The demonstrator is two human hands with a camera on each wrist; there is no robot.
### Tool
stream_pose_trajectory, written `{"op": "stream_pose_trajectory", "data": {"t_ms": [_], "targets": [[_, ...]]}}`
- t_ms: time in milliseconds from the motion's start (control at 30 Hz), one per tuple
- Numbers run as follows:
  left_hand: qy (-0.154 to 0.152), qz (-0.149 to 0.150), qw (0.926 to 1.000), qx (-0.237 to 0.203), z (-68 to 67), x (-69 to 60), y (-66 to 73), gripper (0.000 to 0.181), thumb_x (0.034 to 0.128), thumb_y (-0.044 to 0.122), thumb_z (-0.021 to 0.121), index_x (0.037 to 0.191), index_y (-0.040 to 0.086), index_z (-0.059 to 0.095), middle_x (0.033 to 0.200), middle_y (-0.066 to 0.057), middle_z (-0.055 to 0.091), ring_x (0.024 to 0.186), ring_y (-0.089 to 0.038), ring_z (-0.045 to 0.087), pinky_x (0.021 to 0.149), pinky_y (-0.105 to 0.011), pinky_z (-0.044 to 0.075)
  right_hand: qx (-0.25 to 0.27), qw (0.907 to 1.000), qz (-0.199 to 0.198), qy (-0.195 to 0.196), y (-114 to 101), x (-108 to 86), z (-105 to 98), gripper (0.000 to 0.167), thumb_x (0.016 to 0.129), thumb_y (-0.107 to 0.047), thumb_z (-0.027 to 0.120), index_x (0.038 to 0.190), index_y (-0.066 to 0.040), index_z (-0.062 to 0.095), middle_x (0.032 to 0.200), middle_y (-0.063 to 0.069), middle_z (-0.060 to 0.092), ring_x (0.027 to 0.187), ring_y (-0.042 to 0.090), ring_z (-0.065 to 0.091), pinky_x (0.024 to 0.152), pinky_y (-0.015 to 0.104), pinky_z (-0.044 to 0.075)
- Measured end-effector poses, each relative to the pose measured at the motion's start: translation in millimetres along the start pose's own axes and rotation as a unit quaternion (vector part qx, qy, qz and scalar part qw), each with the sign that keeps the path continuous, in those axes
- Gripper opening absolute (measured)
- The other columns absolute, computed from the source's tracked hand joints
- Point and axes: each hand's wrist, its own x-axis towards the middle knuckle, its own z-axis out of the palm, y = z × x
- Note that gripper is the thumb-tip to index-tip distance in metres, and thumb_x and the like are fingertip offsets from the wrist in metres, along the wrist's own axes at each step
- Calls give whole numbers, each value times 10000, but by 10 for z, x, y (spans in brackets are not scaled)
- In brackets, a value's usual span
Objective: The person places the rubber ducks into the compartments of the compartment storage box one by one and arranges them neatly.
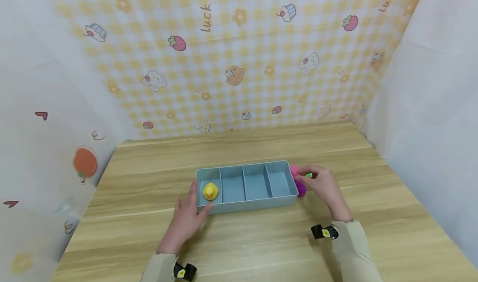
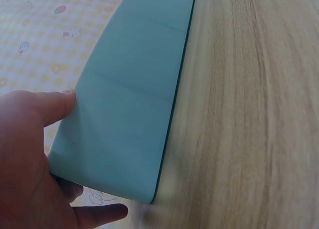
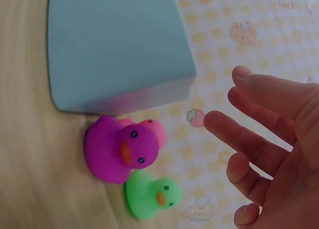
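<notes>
The blue tray (image 1: 254, 205) has four compartments, with a yellow duck (image 1: 210, 191) in the leftmost. My left hand (image 1: 185, 219) rests at its left end, thumb against the front wall (image 2: 119, 99) and fingers along the end. Off the right end, a purple duck (image 3: 119, 149), a pink duck (image 3: 154, 130) partly behind it and a green duck (image 3: 152, 194) stand close together. Above them is my right hand (image 1: 324, 185), its fingers apart and a little bent, holding nothing in the right wrist view.
Wood-grain table (image 1: 254, 244) surrounds the tray. A yellow checked cloth (image 1: 239, 58) hangs behind, and pale cloths hang at the left (image 1: 45, 87) and right (image 1: 437, 99). Each wrist wears a black strap.
</notes>
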Motion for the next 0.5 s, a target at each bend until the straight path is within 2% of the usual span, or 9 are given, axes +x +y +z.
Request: {"op": "stream_pose_trajectory", "data": {"t_ms": [300,500], "targets": [[-36,-11,10000,-35,6,-11,-9,899,946,405,565,1535,55,-18,1586,-177,131,1420,-387,248,1121,-663,1,109,9997,191,-47,255,-76,66,184,818,-154,753,962,-40,746,691,50,594,644,165,451,501,220,348],[-159,-104,9998,-3,-24,5,4,903,951,421,547,1535,80,-52,1595,-157,101,1438,-364,208,1131,-648,-17,60,9985,424,-339,381,-112,103,308,811,-199,758,1075,-46,718,656,20,539,638,142,457,514,230,362]]}}
